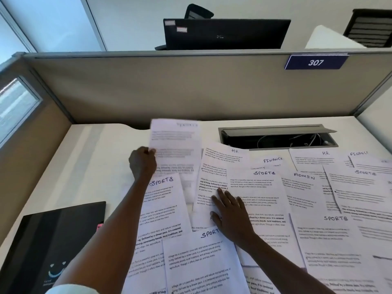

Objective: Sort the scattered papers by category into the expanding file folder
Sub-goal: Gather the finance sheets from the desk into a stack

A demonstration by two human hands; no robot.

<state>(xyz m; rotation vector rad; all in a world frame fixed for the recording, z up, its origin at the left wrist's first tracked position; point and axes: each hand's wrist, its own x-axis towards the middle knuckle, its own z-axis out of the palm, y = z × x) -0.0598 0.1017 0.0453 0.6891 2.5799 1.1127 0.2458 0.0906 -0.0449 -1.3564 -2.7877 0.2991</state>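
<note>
Several printed sheets lie scattered and overlapping over the white desk (95, 166), each with a handwritten heading: SPORTS, HR, FINANCE, ADMIN. My left hand (142, 161) pinches the left edge of one sheet (176, 145), which is blurred and lifted off the pile; its heading is too blurred to read. My right hand (230, 213) rests flat with spread fingers on the papers in the middle, partly over a sheet headed SPORTS (263, 187). A dark expanding file folder (55, 240) lies closed at the lower left of the desk.
A beige cubicle partition (191, 88) with a blue sign reading 307 (316, 62) runs behind the desk. An open cable tray (277, 137) with wires sits at the desk's back right. A black monitor (224, 33) stands beyond the partition.
</note>
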